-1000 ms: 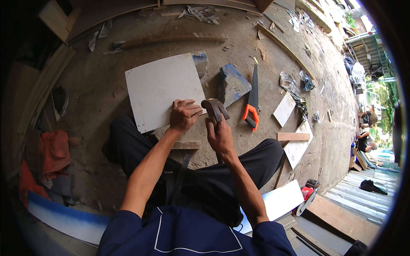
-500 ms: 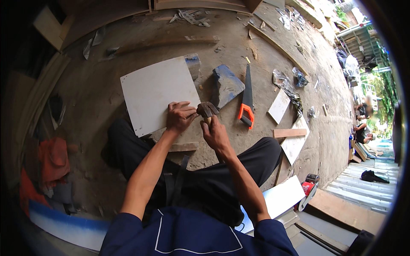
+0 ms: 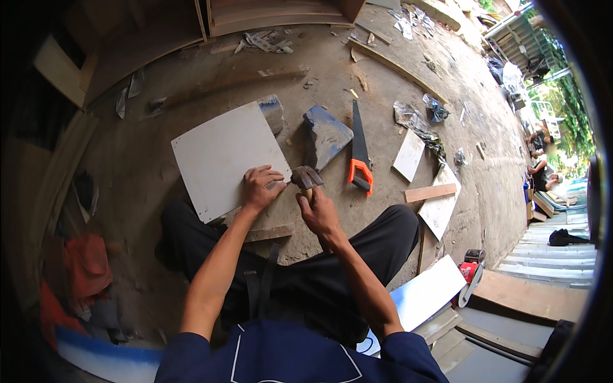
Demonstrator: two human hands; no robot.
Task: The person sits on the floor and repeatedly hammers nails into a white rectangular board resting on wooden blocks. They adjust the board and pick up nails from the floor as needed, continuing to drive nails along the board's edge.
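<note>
A square white board [image 3: 223, 153] lies in front of me, its near right part under my left hand [image 3: 258, 191]. The fingers of that hand are bent over the board's right edge, thumb and forefinger close together near the corner; anything pinched there is too small to make out. My right hand [image 3: 321, 216] is wrapped round the wooden handle of a claw hammer [image 3: 308, 178]. The dark hammer head is just right of the board's corner and the left fingertips.
Blue-stained blocks [image 3: 327, 135] sit beyond the board, one partly under its far corner. A handsaw [image 3: 359, 143] with an orange handle lies to their right. Farther right are white offcuts [image 3: 408, 155], a wood strip [image 3: 431, 193] and a red power tool [image 3: 470, 273]. Open wooden cabinets [image 3: 274, 18] stand ahead.
The view has shifted slightly, so the scene sits lower and more to the left. Both hands stay at the board's corner, the hammer still in my right hand.
</note>
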